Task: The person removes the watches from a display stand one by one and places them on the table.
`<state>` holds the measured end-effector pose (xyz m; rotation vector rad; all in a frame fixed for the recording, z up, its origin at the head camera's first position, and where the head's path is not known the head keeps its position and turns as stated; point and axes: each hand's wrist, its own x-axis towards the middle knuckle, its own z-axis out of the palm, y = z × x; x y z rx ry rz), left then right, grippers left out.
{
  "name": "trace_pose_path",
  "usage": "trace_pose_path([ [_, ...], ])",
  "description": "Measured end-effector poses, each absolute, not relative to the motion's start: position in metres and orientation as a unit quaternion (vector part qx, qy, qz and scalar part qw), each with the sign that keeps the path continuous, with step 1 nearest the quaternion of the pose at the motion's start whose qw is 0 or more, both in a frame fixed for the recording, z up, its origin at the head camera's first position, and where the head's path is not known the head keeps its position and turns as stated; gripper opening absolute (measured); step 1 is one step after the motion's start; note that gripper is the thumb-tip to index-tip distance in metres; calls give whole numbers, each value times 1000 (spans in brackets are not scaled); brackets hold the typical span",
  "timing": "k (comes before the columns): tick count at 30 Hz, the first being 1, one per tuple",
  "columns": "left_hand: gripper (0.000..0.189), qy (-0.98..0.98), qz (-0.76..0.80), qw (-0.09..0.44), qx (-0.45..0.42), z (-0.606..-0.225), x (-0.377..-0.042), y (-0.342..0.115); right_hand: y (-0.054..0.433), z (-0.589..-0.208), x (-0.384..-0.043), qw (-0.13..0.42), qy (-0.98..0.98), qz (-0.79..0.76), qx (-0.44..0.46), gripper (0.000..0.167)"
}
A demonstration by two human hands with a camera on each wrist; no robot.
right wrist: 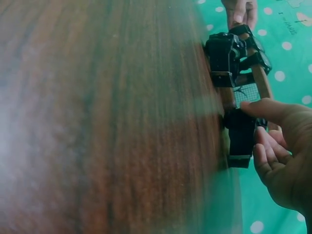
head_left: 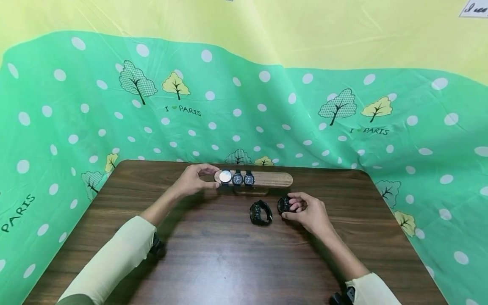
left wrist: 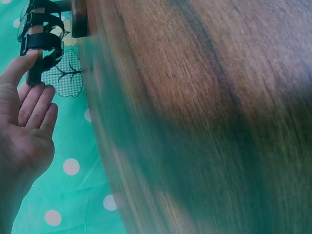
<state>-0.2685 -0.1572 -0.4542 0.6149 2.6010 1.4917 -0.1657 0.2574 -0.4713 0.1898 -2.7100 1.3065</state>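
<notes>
A wooden watch stand with a rounded bar stands at the back of the table. Three wristwatches are strapped round its left half: one with a pale, shiny face and two with dark faces. My left hand holds the bar's left end between thumb and fingers, as the left wrist view also shows. In front of the stand, my right hand pinches a black wristwatch by thumb and fingertips. Another black wristwatch, its strap looped, sits on the table just left of it.
The dark wood-grain table reaches back to a green and yellow printed cloth hung behind and at both sides. Dark devices are worn at both wrists, by the sleeve ends.
</notes>
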Motion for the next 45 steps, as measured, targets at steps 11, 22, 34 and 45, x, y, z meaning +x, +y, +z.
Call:
trace_pose_path([
  [11,53,852,482,43,198,-458,-268,-158,265,-466,-170,82,-877,472,39,58],
  [22,53,856,479,42,191,-460,-265,-158,266,-461,-174,95,-869,484,29,57],
  [34,53,852,488,43,186,-462,-264,-157,266,-457,-185,101,-866,489,21,58],
  [45,55,852,488,38,186,-459,-262,-156,266,-456,-197,108,-869,482,8,59],
])
